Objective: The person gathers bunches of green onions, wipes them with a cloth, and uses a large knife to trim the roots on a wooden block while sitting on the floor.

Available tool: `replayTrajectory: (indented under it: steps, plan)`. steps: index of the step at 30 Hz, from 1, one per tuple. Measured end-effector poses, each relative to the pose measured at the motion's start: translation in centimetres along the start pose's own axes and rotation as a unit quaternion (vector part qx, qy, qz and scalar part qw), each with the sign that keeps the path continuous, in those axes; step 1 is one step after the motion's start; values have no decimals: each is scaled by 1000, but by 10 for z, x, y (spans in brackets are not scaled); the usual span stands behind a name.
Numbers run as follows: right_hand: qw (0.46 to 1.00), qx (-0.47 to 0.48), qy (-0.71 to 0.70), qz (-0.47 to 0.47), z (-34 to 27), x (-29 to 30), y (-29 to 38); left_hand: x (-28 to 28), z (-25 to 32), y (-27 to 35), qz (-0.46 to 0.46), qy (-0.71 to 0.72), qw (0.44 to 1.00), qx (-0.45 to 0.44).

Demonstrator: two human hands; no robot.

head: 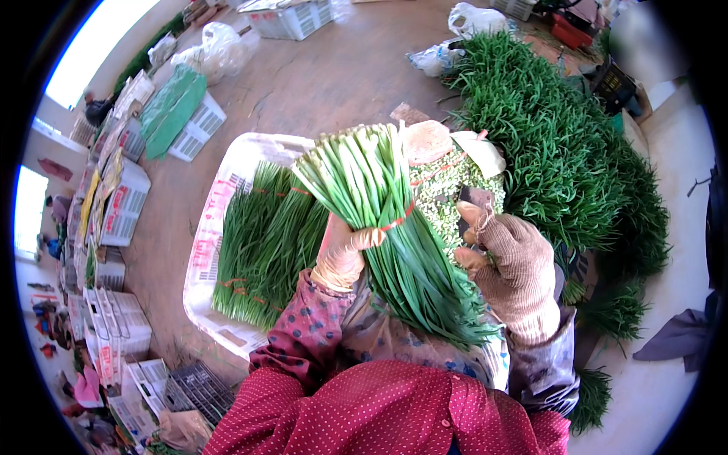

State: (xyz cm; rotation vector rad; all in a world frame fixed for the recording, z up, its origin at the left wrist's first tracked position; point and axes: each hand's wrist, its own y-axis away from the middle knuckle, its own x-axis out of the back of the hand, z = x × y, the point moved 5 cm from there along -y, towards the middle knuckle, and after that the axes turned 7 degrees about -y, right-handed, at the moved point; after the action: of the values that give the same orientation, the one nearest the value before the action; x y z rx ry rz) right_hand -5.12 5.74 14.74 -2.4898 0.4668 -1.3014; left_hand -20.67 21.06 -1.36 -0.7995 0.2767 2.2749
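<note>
My left hand (pixel 348 250), in a pale thin glove, grips a thick bundle of green garlic chives (pixel 392 227) near its red band (pixel 400 217). The pale cut ends point up and away; the leaf tips hang toward my lap. At the right, my right hand (pixel 500 256), in a brown knit glove with bare fingertips, has its fingers curled at a dark block-like blade or tool (pixel 476 199); part of the grip is hidden. Behind the bundle lie many cut stem bits (pixel 441 187). Banded chive bundles (pixel 273 239) fill much of a white plastic crate (pixel 211 227) on the left.
A large heap of loose chives (pixel 546 131) lies along the right, beside a pale wall (pixel 677 187). Plastic bags (pixel 435 58) lie on the floor ahead. White crates (pixel 122 205) line the left, one under a green cover (pixel 173 111). Several people are farther left.
</note>
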Motion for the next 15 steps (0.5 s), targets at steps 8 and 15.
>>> replayTrajectory:
  steps: [8, 15]
  plan:
    - [972, 190, -72, 118, -21, 12, -34, -30, -10, -4, -192, -43, 979, 52]
    - [743, 88, -595, 295, 27, 96, -45, -44, 34, -9, -140, -166, 975, 42]
